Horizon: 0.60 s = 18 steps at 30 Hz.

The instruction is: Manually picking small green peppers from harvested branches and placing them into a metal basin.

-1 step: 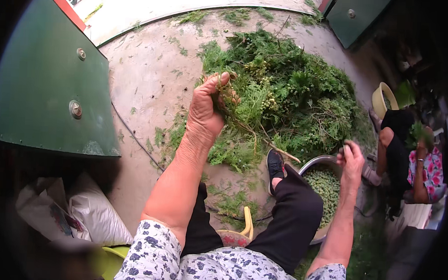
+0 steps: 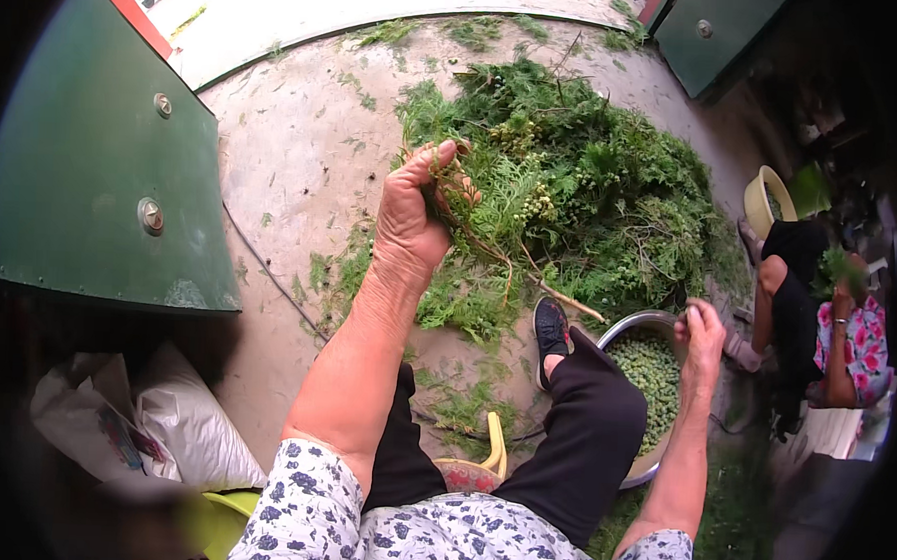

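Observation:
My left hand (image 2: 419, 204) is closed round the stem of a leafy conifer branch (image 2: 491, 217), held up in front of the pile of cut greenery (image 2: 613, 177). Small pale green cones hang among its flat sprays. Over the right rim of a metal basin (image 2: 616, 332), my right hand (image 2: 701, 336) has its fingers curled together. Whatever those fingers hold, if anything, is too small to make out. Many small green cones (image 2: 649, 379) fill the basin beside my right leg.
A co-worker in a flowered top (image 2: 856, 348) sits at the right, near a cream tub (image 2: 767, 199). Green metal doors (image 2: 93, 164) flank the doorway. White sacks (image 2: 187, 414) and a lime-green tub (image 2: 228, 521) are at lower left. A dark cable (image 2: 269, 267) crosses the floor.
My right hand has shifted slightly down, its fingers curled in more. The left hand and its branch have barely moved.

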Each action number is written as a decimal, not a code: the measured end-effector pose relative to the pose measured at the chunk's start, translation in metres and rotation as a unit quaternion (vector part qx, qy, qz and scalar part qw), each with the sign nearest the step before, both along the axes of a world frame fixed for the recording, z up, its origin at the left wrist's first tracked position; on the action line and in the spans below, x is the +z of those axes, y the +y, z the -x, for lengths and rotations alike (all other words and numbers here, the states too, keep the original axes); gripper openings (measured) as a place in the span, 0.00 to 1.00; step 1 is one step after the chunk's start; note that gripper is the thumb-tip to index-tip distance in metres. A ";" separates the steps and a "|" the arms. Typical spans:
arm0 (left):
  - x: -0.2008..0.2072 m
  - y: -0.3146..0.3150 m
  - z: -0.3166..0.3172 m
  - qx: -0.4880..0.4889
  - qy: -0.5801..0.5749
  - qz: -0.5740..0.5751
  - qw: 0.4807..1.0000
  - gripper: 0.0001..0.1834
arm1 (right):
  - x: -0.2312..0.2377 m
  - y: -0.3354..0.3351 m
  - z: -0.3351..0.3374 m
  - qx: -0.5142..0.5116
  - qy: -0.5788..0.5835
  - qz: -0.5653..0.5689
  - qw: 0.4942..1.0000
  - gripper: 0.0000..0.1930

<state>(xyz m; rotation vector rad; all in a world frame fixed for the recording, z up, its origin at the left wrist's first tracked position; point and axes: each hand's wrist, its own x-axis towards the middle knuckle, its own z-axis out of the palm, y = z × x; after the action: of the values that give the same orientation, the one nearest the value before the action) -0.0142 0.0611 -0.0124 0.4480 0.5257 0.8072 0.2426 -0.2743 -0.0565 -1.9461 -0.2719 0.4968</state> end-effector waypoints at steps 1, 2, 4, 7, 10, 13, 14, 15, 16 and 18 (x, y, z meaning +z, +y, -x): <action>0.000 0.001 0.000 0.001 -0.057 0.008 0.998 0.06 | -0.019 -0.029 -0.009 -0.009 -0.003 0.067 0.998 0.12; -0.002 0.003 0.000 0.000 -0.061 0.014 0.998 0.06 | -0.030 -0.056 -0.011 0.054 -0.143 0.178 0.972 0.12; -0.003 0.008 0.002 0.007 -0.088 0.001 0.996 0.07 | -0.045 -0.087 -0.006 0.109 -0.289 0.325 0.894 0.14; 0.000 0.007 0.000 0.038 -0.094 -0.004 0.995 0.08 | -0.024 -0.074 0.004 0.088 -0.263 0.315 0.908 0.16; 0.007 0.009 0.010 0.064 -0.053 -0.024 0.996 0.06 | 0.045 0.025 0.065 0.105 -0.337 0.098 0.931 0.13; 0.003 0.014 0.015 0.088 -0.049 -0.004 0.995 0.05 | 0.100 0.101 0.128 0.263 -0.396 0.022 0.879 0.19; 0.000 0.017 0.015 0.096 -0.039 0.011 0.995 0.04 | 0.102 0.116 0.140 0.318 -0.381 0.019 0.868 0.21; -0.006 0.021 0.018 0.102 -0.040 0.009 0.994 0.04 | 0.095 0.129 0.148 0.357 -0.381 0.013 0.853 0.23; -0.015 0.025 0.018 0.080 -0.035 0.028 0.996 0.05 | 0.088 0.140 0.151 0.378 -0.404 0.020 0.833 0.21; -0.017 0.028 0.019 0.076 -0.027 0.065 0.995 0.06 | 0.076 0.153 0.150 0.402 -0.427 0.023 0.809 0.19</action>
<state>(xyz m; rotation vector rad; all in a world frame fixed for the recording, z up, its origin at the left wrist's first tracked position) -0.0334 0.0887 -0.0291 0.2667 0.5630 0.9230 0.0925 -0.1216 0.0196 -1.9202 -1.7220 0.0963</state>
